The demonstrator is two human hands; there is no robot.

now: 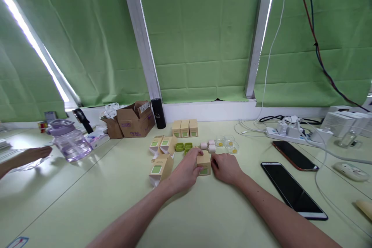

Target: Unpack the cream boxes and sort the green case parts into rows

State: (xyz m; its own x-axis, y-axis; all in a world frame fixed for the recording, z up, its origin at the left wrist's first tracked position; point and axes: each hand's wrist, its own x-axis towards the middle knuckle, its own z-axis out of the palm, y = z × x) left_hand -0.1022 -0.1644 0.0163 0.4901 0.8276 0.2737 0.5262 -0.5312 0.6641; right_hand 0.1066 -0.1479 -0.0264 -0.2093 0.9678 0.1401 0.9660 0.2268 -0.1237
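- Left hand (187,170) pinches the box (204,162).
- Right hand (226,167) curls at its three o'clock; cannot tell whether gripping.
- Back boxes (185,128) at the box's eleven o'clock.

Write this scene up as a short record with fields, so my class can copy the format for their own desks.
Left hand: thumb and fingers on a small box
Right hand: curled, close by the box's right side; contact unclear
Just beyond: green containers, pale pieces, clear containers
Left group: three side boxes
Back row: three back boxes
Right side: front phone, rear phone, power strip
Far left: jug, another person's hand
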